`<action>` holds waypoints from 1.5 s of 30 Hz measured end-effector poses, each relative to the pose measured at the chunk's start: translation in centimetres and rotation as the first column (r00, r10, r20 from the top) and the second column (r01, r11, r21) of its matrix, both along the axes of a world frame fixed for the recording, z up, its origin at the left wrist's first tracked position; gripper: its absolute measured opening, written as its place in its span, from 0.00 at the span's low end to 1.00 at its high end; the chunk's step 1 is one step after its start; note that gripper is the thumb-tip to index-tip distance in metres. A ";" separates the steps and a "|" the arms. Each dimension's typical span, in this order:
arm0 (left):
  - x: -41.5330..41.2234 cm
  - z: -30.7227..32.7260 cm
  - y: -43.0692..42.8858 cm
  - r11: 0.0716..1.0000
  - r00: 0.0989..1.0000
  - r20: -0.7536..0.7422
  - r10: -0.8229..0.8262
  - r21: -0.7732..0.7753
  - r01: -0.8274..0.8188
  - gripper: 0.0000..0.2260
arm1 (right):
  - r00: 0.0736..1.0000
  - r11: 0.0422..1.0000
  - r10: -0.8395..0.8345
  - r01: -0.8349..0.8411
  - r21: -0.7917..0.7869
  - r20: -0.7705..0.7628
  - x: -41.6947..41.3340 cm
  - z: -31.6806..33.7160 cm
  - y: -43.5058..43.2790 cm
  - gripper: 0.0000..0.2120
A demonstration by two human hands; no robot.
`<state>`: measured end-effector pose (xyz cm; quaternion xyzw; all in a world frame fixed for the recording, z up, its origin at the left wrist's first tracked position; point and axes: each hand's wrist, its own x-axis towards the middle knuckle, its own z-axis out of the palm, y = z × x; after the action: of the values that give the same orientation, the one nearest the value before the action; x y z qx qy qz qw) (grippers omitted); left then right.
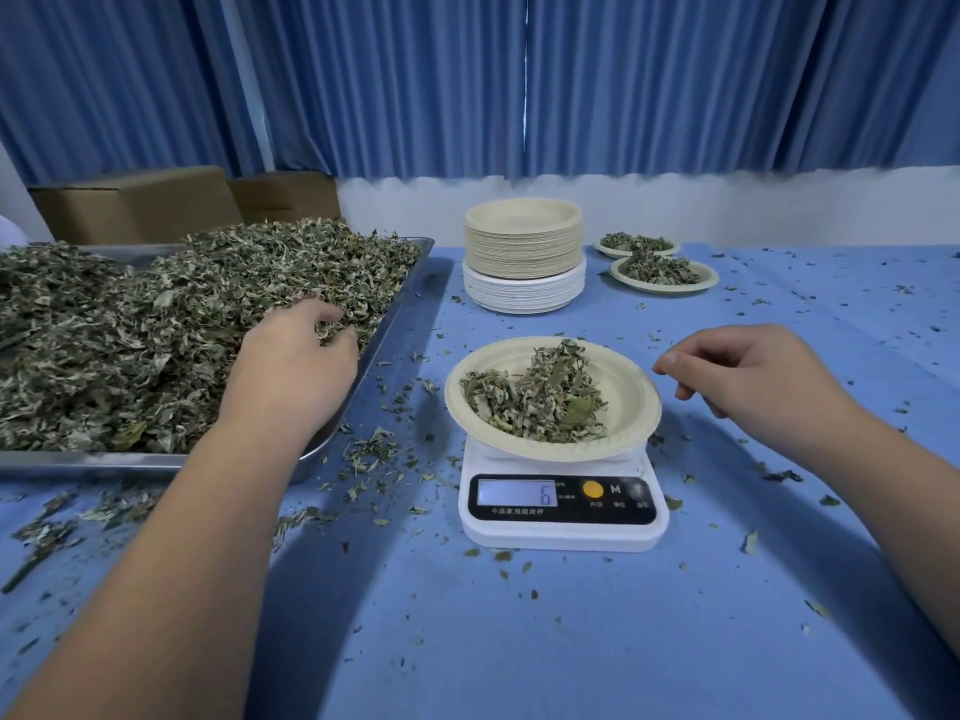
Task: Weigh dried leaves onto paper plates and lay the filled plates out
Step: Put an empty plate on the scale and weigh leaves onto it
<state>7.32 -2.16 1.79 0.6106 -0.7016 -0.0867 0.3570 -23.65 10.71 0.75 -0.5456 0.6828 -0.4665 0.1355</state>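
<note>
The scale (pixel 563 506), centre frame on the blue table (pixel 571 641), reads "6", with an "M" beside a yellow button; the Chinese print below is too small to trust. One paper plate (pixel 629 392) carrying a leaf pile (pixel 545 402) sits on it. Two filled plates (pixel 709 280) lie upper right, beside one tan stack (pixel 522 241) on one white stack (pixel 524 291). At left, the left hand (pixel 296 356) seems to have its grip closed on dried leaves (pixel 130 345) in the one steel tray (pixel 104 462). The right hand (pixel 753 371) hovers right of the plate, grip slack and holding nothing.
</note>
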 end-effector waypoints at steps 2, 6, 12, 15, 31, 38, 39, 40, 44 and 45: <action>0.2 -0.2 -0.2 0.999 0.998 0.057 0.022 0.045 -0.024 0.14 | 1.000 1.000 0.004 -0.004 0.006 -0.007 0.0 -0.1 0.0 0.08; 0.6 -0.6 -0.8 0.986 0.986 0.154 0.071 0.140 -0.093 0.14 | 1.000 1.000 0.000 0.000 0.015 -0.023 0.0 -0.1 0.0 0.08; 1.9 -0.8 -1.9 0.948 0.967 0.253 -0.038 0.316 -0.046 0.15 | 1.000 1.000 0.001 0.000 0.018 -0.020 -0.1 -0.1 0.0 0.08; 2.2 -0.6 -1.9 0.927 0.963 0.257 -0.077 0.373 -0.026 0.17 | 1.000 1.000 0.004 -0.004 0.012 -0.007 0.0 0.0 0.0 0.08; 2.1 -0.4 -1.7 0.990 0.987 0.099 0.125 0.059 -0.131 0.22 | 1.000 1.000 -0.003 0.003 -0.004 0.008 -0.1 0.1 0.2 0.08; 1.9 -0.5 -1.4 0.994 0.993 0.053 0.107 0.018 -0.108 0.22 | 1.000 1.000 -0.005 0.005 -0.007 0.014 -0.1 0.2 0.2 0.09; 1.9 -0.5 -1.4 0.994 0.993 0.057 0.104 0.018 -0.105 0.20 | 1.000 1.000 -0.005 0.005 -0.006 0.015 -0.1 0.2 0.2 0.09; 1.9 -0.5 -1.4 0.995 0.993 0.066 0.100 0.022 -0.102 0.17 | 1.000 1.000 -0.005 0.005 -0.006 0.018 -0.1 0.3 0.2 0.09; 1.9 -0.6 -1.6 0.990 0.988 0.097 0.118 0.061 -0.124 0.17 | 1.000 1.000 -0.008 0.008 -0.007 0.021 -0.1 0.3 0.2 0.09; 1.9 -0.6 -1.7 0.990 0.988 0.098 0.121 0.066 -0.127 0.17 | 1.000 1.000 -0.008 0.008 -0.007 0.023 -0.1 0.4 0.2 0.09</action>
<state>9.18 -3.83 1.16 0.6690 -0.6746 -0.0608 0.3061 -23.70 10.92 1.10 -0.5379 0.6819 -0.4757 0.1393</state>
